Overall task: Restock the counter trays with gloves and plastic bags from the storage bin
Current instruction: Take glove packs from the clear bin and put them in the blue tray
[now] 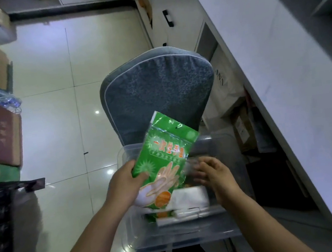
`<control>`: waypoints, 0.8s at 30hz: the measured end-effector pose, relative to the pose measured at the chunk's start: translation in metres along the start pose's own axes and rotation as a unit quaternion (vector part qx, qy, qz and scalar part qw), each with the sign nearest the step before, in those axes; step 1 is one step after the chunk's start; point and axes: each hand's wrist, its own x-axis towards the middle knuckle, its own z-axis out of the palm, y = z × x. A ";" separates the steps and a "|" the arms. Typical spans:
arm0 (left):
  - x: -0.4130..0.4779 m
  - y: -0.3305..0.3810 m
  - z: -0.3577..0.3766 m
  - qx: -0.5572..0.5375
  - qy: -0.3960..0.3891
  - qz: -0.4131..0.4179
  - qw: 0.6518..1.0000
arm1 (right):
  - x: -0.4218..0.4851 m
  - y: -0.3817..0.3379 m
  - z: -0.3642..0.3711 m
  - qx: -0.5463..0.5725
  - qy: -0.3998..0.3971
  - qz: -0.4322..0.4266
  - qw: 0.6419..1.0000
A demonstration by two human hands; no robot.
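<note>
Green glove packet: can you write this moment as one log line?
left hand: grips green glove packet | right hand: open, blurred, over storage bin | white plastic bags: in bin | packet: held above bin

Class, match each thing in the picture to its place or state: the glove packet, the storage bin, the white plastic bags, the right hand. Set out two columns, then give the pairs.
Column one
1. green glove packet
2. clear storage bin
3. white plastic bags
4. right hand

Column two
A. lying inside the bin
B. open, holding nothing
C. gripped by the left hand
D. next to the grey-blue chair back

Pairs: 1-C, 2-D, 3-A, 4-B
</note>
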 end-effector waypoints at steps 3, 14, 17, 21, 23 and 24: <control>0.005 -0.026 -0.023 0.002 0.084 -0.021 0.996 | 0.018 0.027 0.008 -0.125 -0.004 0.024 0.992; 0.016 -0.103 -0.030 -0.079 0.193 -0.060 0.976 | 0.120 0.130 0.099 -0.722 -0.252 -0.209 0.609; 0.017 -0.106 -0.027 -0.095 0.197 -0.061 0.974 | 0.126 0.140 0.102 -0.810 -0.264 -0.208 0.481; 0.019 -0.109 -0.025 -0.106 0.200 -0.062 0.972 | 0.126 0.137 0.108 -0.841 -0.218 -0.251 0.427; 0.020 -0.112 -0.025 -0.105 0.204 -0.056 0.972 | 0.135 0.141 0.114 -0.825 -0.239 -0.301 0.415; 0.020 -0.113 -0.025 -0.107 0.206 -0.056 0.971 | 0.141 0.145 0.119 -0.809 -0.277 -0.307 0.417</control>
